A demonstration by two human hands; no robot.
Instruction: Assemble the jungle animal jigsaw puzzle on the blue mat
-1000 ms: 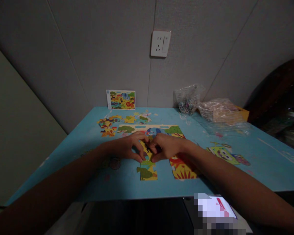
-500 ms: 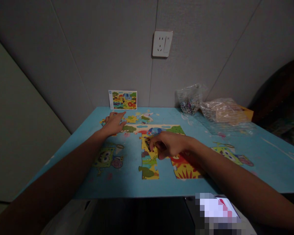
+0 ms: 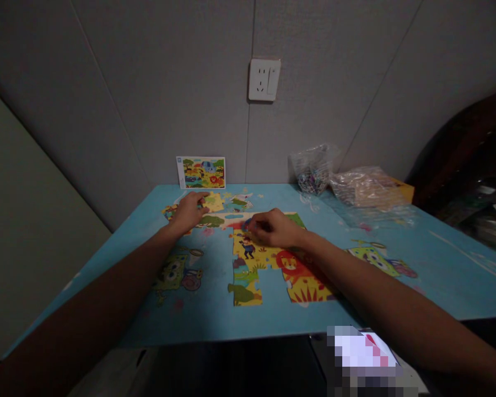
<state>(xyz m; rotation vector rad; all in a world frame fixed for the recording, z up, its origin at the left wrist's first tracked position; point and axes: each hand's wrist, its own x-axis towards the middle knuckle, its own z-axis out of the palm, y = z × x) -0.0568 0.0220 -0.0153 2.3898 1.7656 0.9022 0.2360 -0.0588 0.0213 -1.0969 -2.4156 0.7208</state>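
Observation:
A partly joined jigsaw puzzle (image 3: 248,270) lies on the table, showing a lion, a crocodile and a figure in blue. Its near edge has a gap left of the lion. My right hand (image 3: 275,229) is closed over the upper middle, fingertips down by a blue patch; anything between them is hidden. Beyond the puzzle's left end, my left hand (image 3: 188,212) has thumb and forefinger apart beside a yellow puzzle piece (image 3: 214,202). Whether they touch it I cannot tell. More loose pieces (image 3: 169,211) show partly behind that hand.
A picture card (image 3: 202,172) of the scene leans on the wall below a socket (image 3: 263,80). At the back right sit a clear bag of small pieces (image 3: 314,171) and crumpled plastic (image 3: 364,187) by a yellow box (image 3: 403,190). A phone (image 3: 376,350), partly blurred out, lies below the table edge.
My right hand has moved from the figure in blue up toward the puzzle's top, uncovering that figure and the lion. My left fingers have bent in at the yellow piece. The view has shifted slightly.

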